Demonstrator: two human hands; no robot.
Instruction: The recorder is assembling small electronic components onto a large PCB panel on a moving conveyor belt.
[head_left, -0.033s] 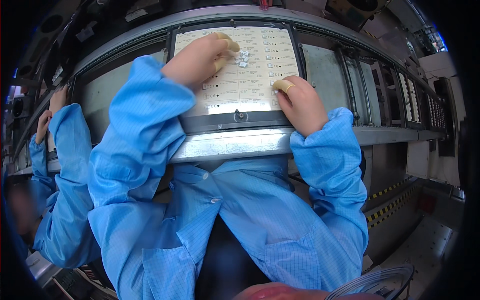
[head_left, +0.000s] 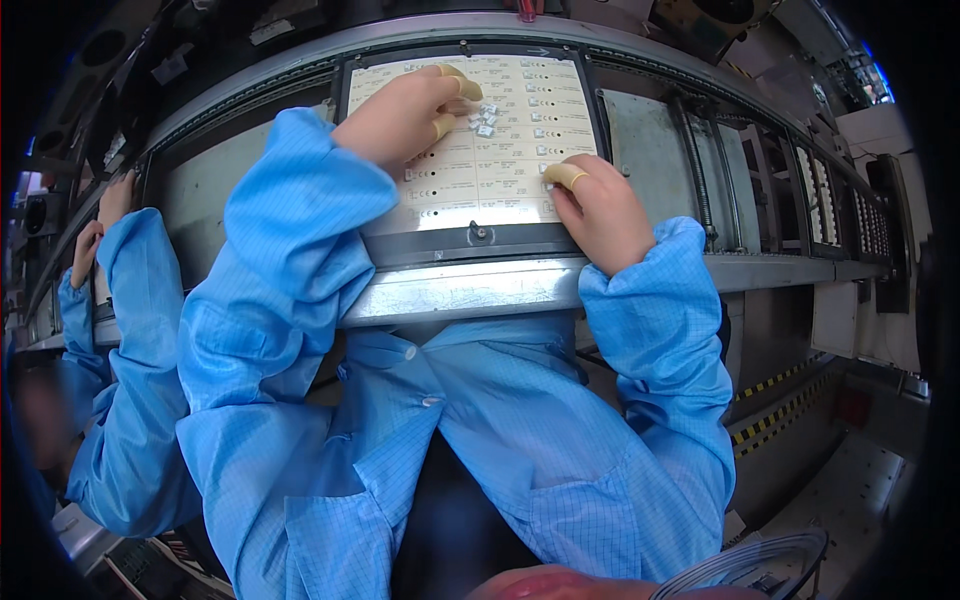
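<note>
A framed panel of cream circuit boards (head_left: 505,208) lies before me, printed in rows with small white parts on several of them. Over its upper left part is my left hand (head_left: 395,118), wearing yellow finger cots; its fingers are bent, with the thumb apart from the index finger. Just right of those fingertips lies a loose pile of small white connectors (head_left: 486,122). At the panel's right edge, my right hand (head_left: 608,212) has thumb and cot-covered finger pinched together on a small white connector (head_left: 549,186), mostly hidden and low against the board.
The panel sits in a dark frame (head_left: 415,246) on a conveyor with a metal rail (head_left: 460,290) along my side. Grey plates (head_left: 655,165) flank it. At far left another person's blue sleeve (head_left: 140,290) and hands (head_left: 115,200) reach the same line.
My left hand has shifted very slightly right, nearer the pile. My right hand has barely moved, with its fingertips still at the right edge of the panel.
</note>
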